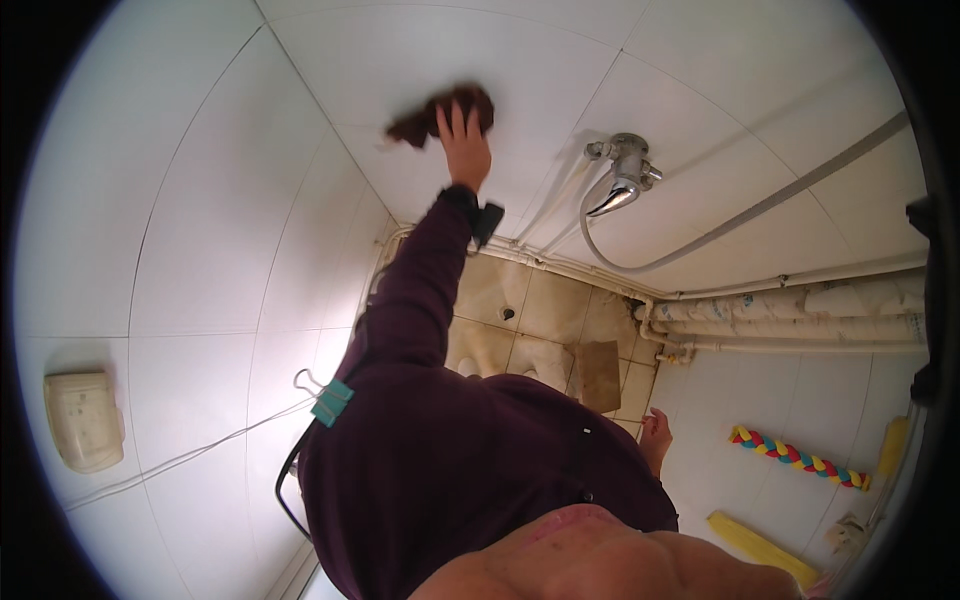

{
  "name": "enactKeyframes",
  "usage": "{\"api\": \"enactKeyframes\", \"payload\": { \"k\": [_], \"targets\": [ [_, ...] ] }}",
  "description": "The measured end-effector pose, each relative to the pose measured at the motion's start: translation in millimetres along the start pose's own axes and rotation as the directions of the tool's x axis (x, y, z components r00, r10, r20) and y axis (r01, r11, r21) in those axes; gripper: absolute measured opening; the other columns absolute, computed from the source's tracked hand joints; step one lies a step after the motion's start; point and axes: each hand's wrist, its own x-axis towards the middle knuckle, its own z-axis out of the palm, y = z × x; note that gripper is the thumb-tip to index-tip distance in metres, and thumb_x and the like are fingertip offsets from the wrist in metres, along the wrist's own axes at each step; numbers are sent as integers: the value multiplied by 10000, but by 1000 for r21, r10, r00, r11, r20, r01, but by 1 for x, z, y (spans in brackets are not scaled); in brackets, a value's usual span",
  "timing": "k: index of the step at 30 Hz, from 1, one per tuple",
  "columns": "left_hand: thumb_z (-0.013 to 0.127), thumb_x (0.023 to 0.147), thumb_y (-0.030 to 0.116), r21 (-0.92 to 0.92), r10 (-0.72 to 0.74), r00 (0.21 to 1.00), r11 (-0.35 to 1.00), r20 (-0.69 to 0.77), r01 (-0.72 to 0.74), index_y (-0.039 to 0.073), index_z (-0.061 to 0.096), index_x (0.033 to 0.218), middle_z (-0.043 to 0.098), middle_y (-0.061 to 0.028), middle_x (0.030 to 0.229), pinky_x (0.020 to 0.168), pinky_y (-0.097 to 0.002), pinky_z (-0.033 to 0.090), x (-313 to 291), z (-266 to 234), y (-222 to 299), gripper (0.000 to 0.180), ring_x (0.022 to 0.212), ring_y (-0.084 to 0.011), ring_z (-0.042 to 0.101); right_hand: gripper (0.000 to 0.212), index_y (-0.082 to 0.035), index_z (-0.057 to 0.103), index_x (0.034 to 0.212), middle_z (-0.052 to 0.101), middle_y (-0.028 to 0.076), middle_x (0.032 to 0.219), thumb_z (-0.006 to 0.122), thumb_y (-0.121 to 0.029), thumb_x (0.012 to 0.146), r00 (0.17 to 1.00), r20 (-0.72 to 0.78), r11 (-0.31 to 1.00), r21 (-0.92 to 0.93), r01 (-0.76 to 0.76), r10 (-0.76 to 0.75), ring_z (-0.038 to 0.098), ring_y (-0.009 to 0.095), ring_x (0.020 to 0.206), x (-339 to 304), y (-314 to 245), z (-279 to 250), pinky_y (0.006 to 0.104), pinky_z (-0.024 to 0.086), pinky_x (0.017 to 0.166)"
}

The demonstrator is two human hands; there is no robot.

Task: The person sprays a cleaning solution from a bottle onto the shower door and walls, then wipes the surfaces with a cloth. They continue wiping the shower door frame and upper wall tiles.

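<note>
My left arm, in a dark purple sleeve with a black band at the wrist, reaches up to the white tiled wall. My left hand [465,150] presses a bunched dark brown cloth [462,108] flat on the tiles, its fingers spread over the cloth. One end of the cloth trails out to the left and is slightly blurred. Low on the right, beside my body, my right hand [655,437] hangs loosely with fingers partly showing and nothing visible in it. A chrome mixer tap [625,165] is fixed to the wall right of the cloth.
A grey shower hose [740,225] loops from the tap. Wrapped pipes [800,305] run low along the wall. The tiled floor has a drain [507,313] and a brown flat piece [600,375]. A soap box [84,422], a teal clip [332,402] and a braided colourful strip [800,458] are around me.
</note>
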Motion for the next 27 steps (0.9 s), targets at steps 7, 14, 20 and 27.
{"api": "enactKeyframes", "payload": {
  "k": [7,14,20,27],
  "targets": [
    [564,795,81,-254,-516,695,680,500,688,-13,481,1179,569,-224,1090,886,-398,429,-142,-30,37,404,1034,-376,535,230,-22,567,1063,658,108,872,527,-126,862,980,72,983,28,181,-183,635,176,828,43,-68,9,296,494,727],
    [621,800,67,-569,-4,569,7,822,822,-3,487,1177,594,-78,1055,843,-294,451,-77,-152,133,406,958,-153,556,571,-53,433,1274,471,110,1246,613,-14,733,757,203,713,547,439,-622,508,238,1113,87,-246,64,315,424,915],
    [427,941,234,-617,277,585,39,762,786,135,236,1407,370,-72,1364,970,-356,367,-16,-216,145,514,1229,-199,388,454,-24,494,1180,571,128,1089,534,27,731,784,-69,660,497,564,-617,547,225,1048,117,-335,63,314,417,920],
    [438,945,267,-583,-30,583,-94,812,807,68,275,1382,403,-152,1338,969,-390,385,-54,-269,45,507,1179,-280,456,563,-47,378,1309,294,222,1370,554,0,776,194,-759,521,-216,826,-622,361,393,1214,247,-434,-50,398,334,1004]
  ]
}}
